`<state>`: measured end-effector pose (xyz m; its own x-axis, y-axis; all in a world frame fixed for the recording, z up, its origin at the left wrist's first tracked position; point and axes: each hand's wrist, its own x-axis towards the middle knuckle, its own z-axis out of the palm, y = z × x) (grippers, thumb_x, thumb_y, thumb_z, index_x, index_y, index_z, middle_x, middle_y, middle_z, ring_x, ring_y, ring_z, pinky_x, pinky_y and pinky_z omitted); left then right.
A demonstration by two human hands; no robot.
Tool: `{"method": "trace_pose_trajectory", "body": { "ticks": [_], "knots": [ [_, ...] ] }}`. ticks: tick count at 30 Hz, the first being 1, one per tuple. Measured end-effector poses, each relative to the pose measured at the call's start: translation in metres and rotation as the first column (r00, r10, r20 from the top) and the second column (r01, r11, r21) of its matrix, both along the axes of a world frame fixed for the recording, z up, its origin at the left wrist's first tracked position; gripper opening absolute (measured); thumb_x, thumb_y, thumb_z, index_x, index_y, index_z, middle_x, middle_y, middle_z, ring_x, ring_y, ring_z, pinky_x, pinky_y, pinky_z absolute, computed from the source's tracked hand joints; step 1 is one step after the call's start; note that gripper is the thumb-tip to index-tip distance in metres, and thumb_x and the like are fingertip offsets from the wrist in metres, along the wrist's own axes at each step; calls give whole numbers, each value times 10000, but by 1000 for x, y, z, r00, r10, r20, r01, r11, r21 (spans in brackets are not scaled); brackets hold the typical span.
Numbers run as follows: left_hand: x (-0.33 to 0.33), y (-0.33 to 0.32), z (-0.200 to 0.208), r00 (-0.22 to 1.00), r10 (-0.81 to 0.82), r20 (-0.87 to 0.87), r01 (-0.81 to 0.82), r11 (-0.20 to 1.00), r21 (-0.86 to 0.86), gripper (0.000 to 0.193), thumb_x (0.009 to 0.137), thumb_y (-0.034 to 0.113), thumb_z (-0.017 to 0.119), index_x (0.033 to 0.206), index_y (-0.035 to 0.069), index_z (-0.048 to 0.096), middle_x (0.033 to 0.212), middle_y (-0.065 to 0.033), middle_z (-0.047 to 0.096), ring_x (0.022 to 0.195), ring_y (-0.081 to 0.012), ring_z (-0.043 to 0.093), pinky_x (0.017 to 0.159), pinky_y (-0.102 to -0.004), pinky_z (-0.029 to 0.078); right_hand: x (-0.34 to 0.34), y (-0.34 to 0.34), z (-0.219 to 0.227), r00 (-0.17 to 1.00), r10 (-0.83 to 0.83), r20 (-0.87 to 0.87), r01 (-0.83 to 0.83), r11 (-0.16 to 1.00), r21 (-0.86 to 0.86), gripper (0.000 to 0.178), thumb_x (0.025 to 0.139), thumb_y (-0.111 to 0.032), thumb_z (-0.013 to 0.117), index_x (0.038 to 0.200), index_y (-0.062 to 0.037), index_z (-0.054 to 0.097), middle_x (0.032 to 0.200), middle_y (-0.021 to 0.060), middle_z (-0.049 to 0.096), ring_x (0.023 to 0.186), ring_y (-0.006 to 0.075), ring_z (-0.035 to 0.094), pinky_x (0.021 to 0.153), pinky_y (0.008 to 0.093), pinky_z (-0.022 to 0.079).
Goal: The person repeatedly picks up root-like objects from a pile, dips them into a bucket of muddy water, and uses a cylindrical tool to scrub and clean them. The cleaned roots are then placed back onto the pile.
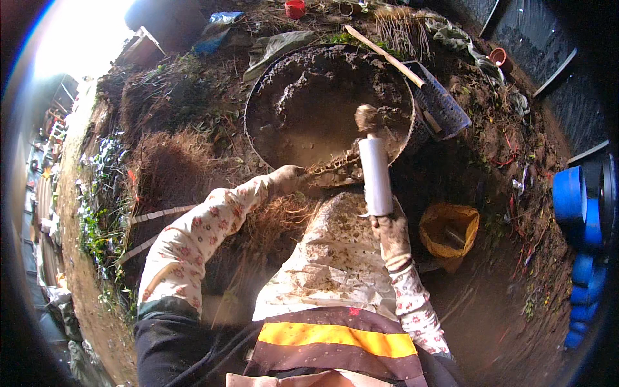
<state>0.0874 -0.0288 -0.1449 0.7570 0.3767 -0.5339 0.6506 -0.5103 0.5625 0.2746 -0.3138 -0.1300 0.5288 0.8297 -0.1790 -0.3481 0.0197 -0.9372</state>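
Observation:
My left hand (pixel 288 180), muddy, is closed round the near end of a mud-coated bundle of thin roots or stems (pixel 335 173). The bundle lies across the near rim of a wide round tub (pixel 264 97) of brown muddy water. In my right hand (pixel 390 233) is a white roll (pixel 375 177) that looks like plastic film, held by its lower end. It stands out over the bundle's right end. A blurred brown knob (pixel 366 119) shows at the roll's far end, above the tub; I cannot tell its kind. A mud-spattered white apron (pixel 342 251) covers my lap.
Across the tub's far right rim lean a wooden handle (pixel 387 57) and a blue perforated crate (pixel 445 103). To the right sits an open yellow sack (pixel 474 226), with blue buckets (pixel 569 195) farther out. Brown roots (pixel 167 161) lie heaped at left.

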Motion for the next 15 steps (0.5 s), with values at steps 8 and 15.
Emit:
{"method": "trace_pose_trajectory", "body": {
  "ticks": [8, 15],
  "knots": [
    [-13, -12, -8, 728, 675, 121, -473, 622, -624, 663, 968, 596, 559, 1300, 25, 619, 1088, -114, 704, 987, -199, 668, 834, -299, 543, -54, 110, -23, 941, 120, 317, -65, 982, -177, 266, 1003, -265, 601, 1120, -28, 568, 801, 36, 605, 662, 160, 568, 553, 327, 446],
    [-18, -28, 88, 566, 818, 106, -454, 416, -788, 475, 870, 556, 734, 894, 82, 701, 652, 14, 576, 484, -91, 479, 436, -276, 353, -75, 137, -70, 635, 52, 771, 137, 974, -178, 351, 988, -209, 549, 1279, -13, 544, 919, 159, 663, 810, 263, 640, 748, 374, 522]
  ]
}}
